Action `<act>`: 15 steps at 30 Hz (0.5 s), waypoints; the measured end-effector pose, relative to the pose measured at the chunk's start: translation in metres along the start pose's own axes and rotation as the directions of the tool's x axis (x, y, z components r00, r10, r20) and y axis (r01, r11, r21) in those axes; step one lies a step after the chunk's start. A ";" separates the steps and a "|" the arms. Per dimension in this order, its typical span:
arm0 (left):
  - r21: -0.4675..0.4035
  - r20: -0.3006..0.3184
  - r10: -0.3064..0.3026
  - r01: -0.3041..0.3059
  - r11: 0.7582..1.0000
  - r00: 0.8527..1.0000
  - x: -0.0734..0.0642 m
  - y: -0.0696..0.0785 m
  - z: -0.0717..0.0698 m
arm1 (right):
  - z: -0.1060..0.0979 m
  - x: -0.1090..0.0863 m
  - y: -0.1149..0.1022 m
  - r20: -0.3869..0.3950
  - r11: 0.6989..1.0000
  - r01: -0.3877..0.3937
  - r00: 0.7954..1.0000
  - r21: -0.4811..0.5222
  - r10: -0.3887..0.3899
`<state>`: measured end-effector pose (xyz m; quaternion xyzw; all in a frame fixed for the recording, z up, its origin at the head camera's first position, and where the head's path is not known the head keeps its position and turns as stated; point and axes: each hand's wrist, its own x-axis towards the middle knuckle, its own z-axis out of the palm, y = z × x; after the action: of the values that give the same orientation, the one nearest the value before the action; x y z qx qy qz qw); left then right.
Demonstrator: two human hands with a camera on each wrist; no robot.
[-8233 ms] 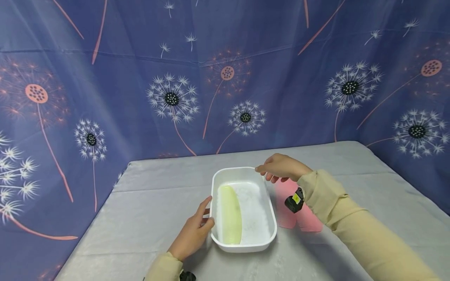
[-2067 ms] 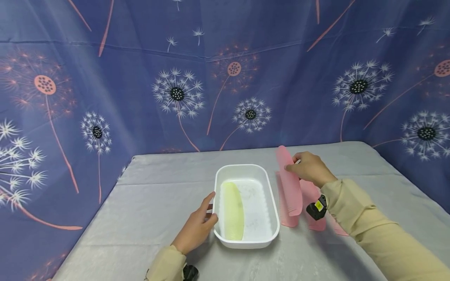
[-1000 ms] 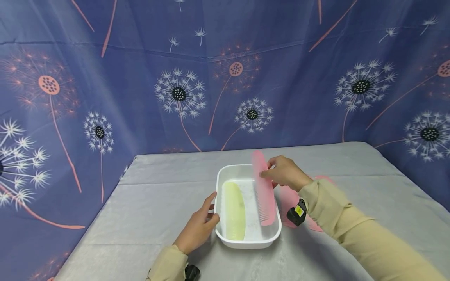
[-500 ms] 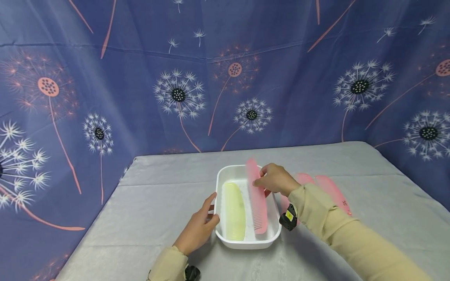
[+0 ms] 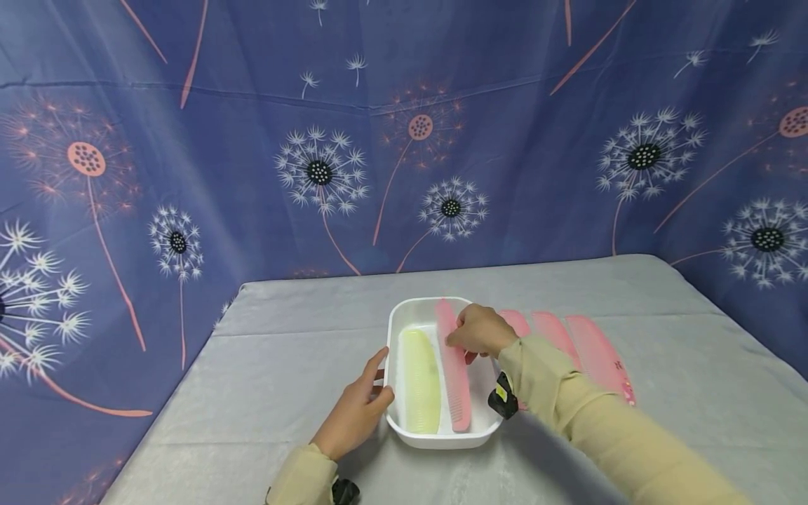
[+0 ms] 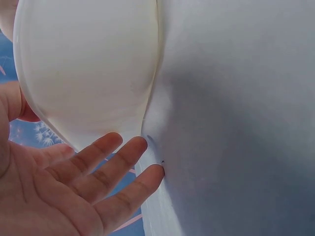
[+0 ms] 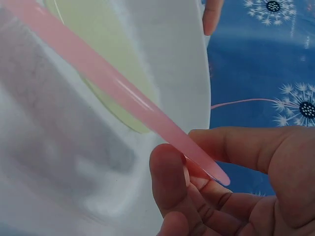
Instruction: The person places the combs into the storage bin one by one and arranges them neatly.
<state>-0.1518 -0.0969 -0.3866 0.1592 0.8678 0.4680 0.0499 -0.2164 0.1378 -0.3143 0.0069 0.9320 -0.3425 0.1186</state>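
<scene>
Your right hand (image 5: 482, 332) pinches the pink comb (image 5: 456, 382) over the floor of the white tray (image 5: 435, 441) (contact unclear), between both hands; your left hand (image 5: 355, 412), fingers loosely spread, touches the tray's left side.

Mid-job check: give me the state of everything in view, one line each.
White tray: upright on the grey cloth.
Yellow-green comb: lying in the tray.
Held pink comb: pinched at the tray; contact with its bottom unclear.
Three other pink combs: on the cloth, partly hidden.
Left hand: touching the tray's side.
Right hand: pinching the held comb.
Curtain: hanging.
</scene>
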 end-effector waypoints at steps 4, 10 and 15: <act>-0.004 0.000 0.002 -0.002 1.000 1.000 0.000 0.000 0.000 | 0.003 0.003 0.000 0.006 0.998 -0.024 1.000 -0.059 0.024; -0.001 -0.003 0.005 -0.005 1.000 1.000 0.000 0.000 0.001 | 0.006 0.008 0.001 0.005 0.989 -0.032 0.999 -0.141 0.033; -0.003 -0.003 0.012 -0.012 1.000 1.000 0.000 -0.001 0.000 | 0.008 0.009 -0.001 -0.003 0.978 -0.024 1.000 -0.208 0.024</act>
<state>-0.1520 -0.0971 -0.3870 0.1635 0.8662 0.4700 0.0462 -0.2232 0.1311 -0.3219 0.0058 0.9626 -0.2416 0.1224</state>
